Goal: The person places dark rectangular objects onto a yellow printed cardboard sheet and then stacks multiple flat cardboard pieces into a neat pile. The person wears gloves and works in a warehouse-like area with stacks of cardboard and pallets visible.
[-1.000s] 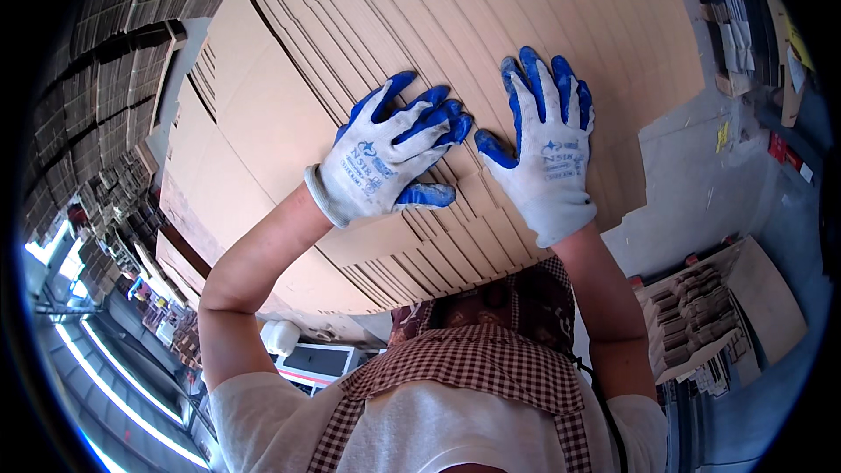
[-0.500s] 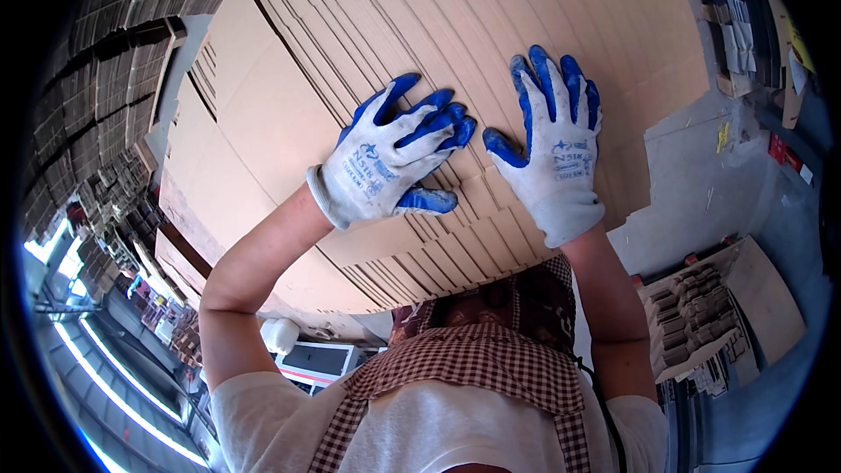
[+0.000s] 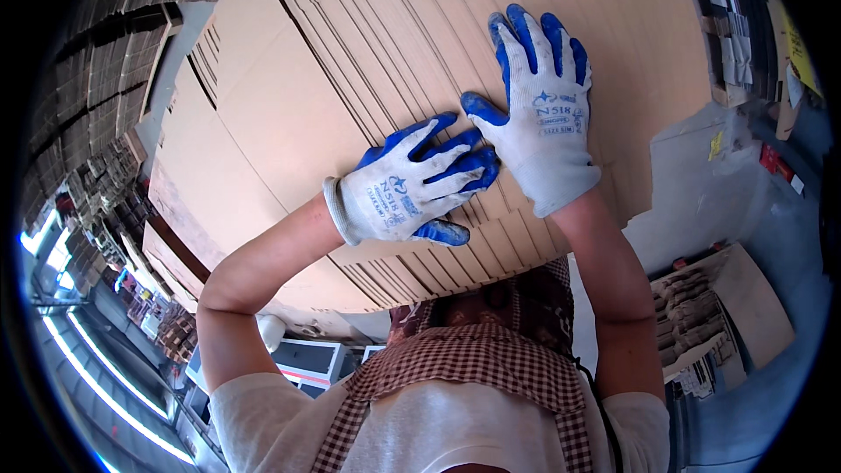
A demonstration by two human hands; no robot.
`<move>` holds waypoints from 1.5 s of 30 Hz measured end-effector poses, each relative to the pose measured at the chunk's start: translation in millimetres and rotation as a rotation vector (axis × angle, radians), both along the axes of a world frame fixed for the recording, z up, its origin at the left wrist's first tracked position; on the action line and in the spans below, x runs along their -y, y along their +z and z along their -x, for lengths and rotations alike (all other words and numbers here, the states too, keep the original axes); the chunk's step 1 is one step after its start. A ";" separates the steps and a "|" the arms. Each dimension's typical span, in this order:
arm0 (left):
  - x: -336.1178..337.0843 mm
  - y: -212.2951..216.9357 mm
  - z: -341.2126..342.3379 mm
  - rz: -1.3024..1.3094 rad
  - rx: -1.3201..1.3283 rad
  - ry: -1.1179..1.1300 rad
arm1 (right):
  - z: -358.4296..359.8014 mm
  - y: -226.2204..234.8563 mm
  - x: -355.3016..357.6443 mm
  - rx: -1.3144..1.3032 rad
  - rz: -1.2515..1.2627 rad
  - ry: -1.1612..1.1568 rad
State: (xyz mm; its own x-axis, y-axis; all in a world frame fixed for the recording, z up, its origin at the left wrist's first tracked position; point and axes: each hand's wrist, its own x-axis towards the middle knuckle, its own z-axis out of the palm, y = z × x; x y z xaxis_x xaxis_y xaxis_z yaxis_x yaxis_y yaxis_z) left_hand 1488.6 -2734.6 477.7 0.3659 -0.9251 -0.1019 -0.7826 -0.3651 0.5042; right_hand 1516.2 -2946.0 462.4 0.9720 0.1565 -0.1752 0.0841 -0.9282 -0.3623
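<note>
Flat brown cardboard sheets [image 3: 263, 131] lie overlapped in front of me, their edges fanned out in narrow steps. My left hand [image 3: 407, 182], in a white knit glove with blue coated fingers, rests on the fanned edges with its fingers apart and pointing right. Higher up and to the right, my right hand [image 3: 539, 101], gloved the same way, lies flat on the cardboard with fingers spread away from me. Neither hand grips a sheet. The palms and the cardboard under them are hidden.
Tall stacks of bundled cardboard [image 3: 96, 70] stand at the far left. On the right is an open carton [image 3: 692, 320] holding brown cardboard pieces, on a grey floor [image 3: 692, 184]. A white-framed unit [image 3: 307, 359] sits low at the left, and more stacked sheets [image 3: 736, 44] are at the upper right.
My right hand has slid farther away from me and slightly left. My left hand has moved a little right and nearer to my body. Both stay on the cardboard.
</note>
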 end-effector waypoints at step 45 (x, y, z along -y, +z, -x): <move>-53.7 14.2 -90.1 -0.072 0.294 0.232 | 114.2 21.9 -1.1 -0.126 -0.453 -0.197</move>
State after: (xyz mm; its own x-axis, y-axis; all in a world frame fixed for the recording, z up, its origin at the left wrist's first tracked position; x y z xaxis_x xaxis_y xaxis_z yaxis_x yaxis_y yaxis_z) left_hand 1578.7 -2680.8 491.8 0.5884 -0.8083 -0.0236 -0.7821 -0.5763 0.2371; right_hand 1402.0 -2944.9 484.3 0.9663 0.0598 -0.2502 -0.1471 -0.6696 -0.7281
